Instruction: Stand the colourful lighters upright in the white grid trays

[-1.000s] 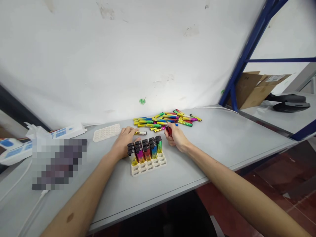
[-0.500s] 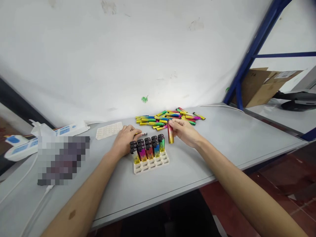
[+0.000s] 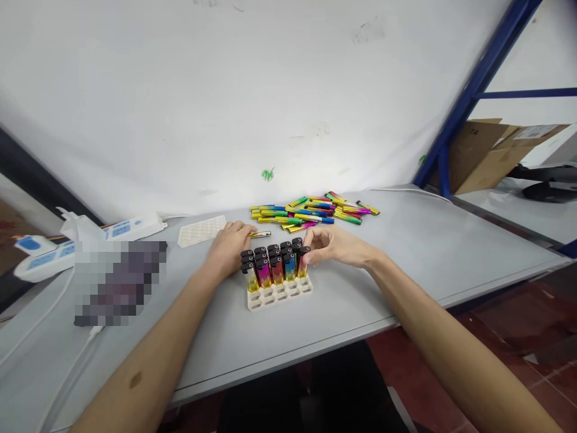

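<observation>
A cream slotted tray (image 3: 282, 294) sits on the grey table (image 3: 406, 252) with several rainbow-coloured lighters (image 3: 270, 264) standing upright in its back rows. My right hand (image 3: 336, 245) pinches the lighter (image 3: 303, 262) at the right end of the front filled row, which stands in its slot. My left hand (image 3: 228, 248) rests behind the tray's left side, fingers curled on a lighter (image 3: 261, 234) lying flat. A loose pile of lighters (image 3: 313, 211) lies further back.
A second, empty cream tray (image 3: 201, 231) lies at the back left. White power strips (image 3: 121, 228) and cables sit at the far left beside a blurred patch. A blue rack post (image 3: 469, 96) and cardboard box (image 3: 491, 150) stand to the right.
My right hand lifted a red-gold lighter from near the pile, turned it upright, and lowered it into the tray's right end slot. My left hand stayed put.
</observation>
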The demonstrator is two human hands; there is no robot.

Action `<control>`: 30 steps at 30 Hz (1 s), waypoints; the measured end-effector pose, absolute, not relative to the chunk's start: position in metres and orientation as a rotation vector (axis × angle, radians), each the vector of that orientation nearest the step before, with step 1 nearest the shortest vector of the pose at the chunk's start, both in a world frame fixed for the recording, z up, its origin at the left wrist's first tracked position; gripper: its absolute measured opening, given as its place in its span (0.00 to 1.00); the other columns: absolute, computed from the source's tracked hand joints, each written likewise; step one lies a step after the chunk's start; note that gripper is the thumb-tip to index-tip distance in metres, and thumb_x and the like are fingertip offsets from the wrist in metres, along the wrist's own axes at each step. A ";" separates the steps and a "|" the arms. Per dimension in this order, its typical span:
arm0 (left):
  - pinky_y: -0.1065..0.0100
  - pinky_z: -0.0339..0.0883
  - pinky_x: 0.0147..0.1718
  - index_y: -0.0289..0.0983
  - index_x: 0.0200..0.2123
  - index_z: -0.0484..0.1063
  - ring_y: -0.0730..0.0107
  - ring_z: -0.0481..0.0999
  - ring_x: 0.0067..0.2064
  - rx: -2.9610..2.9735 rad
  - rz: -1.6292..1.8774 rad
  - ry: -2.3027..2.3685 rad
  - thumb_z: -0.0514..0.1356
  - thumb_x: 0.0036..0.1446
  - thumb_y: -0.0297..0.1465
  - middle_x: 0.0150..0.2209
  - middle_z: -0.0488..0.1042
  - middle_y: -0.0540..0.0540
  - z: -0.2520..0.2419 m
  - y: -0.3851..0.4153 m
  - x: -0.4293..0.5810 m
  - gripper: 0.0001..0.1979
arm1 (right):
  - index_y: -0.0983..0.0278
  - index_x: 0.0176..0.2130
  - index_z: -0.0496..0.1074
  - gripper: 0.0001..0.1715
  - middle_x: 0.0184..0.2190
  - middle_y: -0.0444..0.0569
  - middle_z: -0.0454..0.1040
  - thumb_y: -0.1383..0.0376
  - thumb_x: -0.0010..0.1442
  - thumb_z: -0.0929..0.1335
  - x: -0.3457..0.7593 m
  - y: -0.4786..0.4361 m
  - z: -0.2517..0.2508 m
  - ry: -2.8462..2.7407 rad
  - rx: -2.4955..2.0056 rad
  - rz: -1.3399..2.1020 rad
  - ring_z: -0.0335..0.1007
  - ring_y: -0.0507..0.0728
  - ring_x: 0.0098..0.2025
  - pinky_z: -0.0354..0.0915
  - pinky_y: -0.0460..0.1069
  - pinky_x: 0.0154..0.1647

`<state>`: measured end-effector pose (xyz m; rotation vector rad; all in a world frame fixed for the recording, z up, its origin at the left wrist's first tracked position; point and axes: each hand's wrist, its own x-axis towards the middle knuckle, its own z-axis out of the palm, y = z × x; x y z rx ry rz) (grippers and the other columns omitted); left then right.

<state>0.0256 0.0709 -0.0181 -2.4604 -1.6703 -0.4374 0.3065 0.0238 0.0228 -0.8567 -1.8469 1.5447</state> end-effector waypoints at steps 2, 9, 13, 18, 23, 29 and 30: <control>0.55 0.64 0.48 0.40 0.51 0.72 0.52 0.67 0.50 -2.476 -0.448 -1.674 0.49 0.63 0.28 0.47 0.73 0.40 -0.018 0.070 0.025 0.18 | 0.64 0.30 0.67 0.19 0.25 0.43 0.74 0.60 0.47 0.78 0.306 0.023 0.022 -1.873 -0.901 1.534 0.70 0.52 0.29 0.64 0.48 0.30; 0.52 0.64 0.48 0.39 0.49 0.73 0.51 0.68 0.48 -2.559 -0.587 -1.712 0.49 0.61 0.29 0.44 0.75 0.40 -0.018 0.069 0.026 0.17 | 0.64 0.27 0.64 0.27 0.27 0.44 0.68 0.44 0.57 0.69 0.308 0.030 0.017 -1.784 -0.922 1.402 0.66 0.50 0.26 0.66 0.49 0.29; 0.57 0.66 0.47 0.42 0.47 0.74 0.56 0.71 0.47 -2.641 -0.773 -1.737 0.54 0.60 0.33 0.41 0.76 0.44 -0.014 0.066 0.031 0.14 | 0.64 0.29 0.67 0.24 0.29 0.46 0.71 0.46 0.61 0.65 0.305 0.040 0.004 -1.719 -1.202 0.948 0.67 0.52 0.28 0.65 0.49 0.30; 0.63 0.69 0.45 0.44 0.44 0.75 0.63 0.75 0.45 -2.699 -1.054 -1.780 0.59 0.57 0.40 0.44 0.77 0.48 -0.012 0.064 0.038 0.13 | 0.62 0.45 0.74 0.14 0.35 0.47 0.77 0.65 0.57 0.70 0.293 0.049 -0.017 -1.998 -1.133 0.655 0.70 0.54 0.36 0.65 0.51 0.40; 0.62 0.69 0.46 0.43 0.41 0.77 0.62 0.76 0.44 -2.810 -1.254 -1.790 0.64 0.52 0.44 0.43 0.79 0.48 -0.010 0.062 0.043 0.16 | 0.63 0.45 0.72 0.14 0.34 0.45 0.75 0.64 0.57 0.70 0.284 0.054 -0.022 -1.852 -1.027 0.778 0.68 0.52 0.32 0.65 0.48 0.35; 0.59 0.68 0.48 0.43 0.41 0.78 0.60 0.75 0.45 -2.852 -1.195 -1.792 0.63 0.53 0.42 0.43 0.78 0.46 -0.007 0.056 0.048 0.15 | 0.65 0.38 0.75 0.17 0.36 0.47 0.76 0.53 0.57 0.71 0.281 0.054 -0.016 -1.803 -0.970 0.963 0.68 0.52 0.33 0.64 0.48 0.35; 0.58 0.68 0.49 0.43 0.42 0.78 0.60 0.75 0.45 -2.815 -1.151 -1.791 0.62 0.54 0.42 0.43 0.77 0.46 -0.007 0.056 0.048 0.15 | 0.65 0.37 0.75 0.17 0.36 0.47 0.76 0.53 0.57 0.71 0.281 0.054 -0.015 -1.798 -0.969 0.976 0.68 0.52 0.34 0.64 0.48 0.36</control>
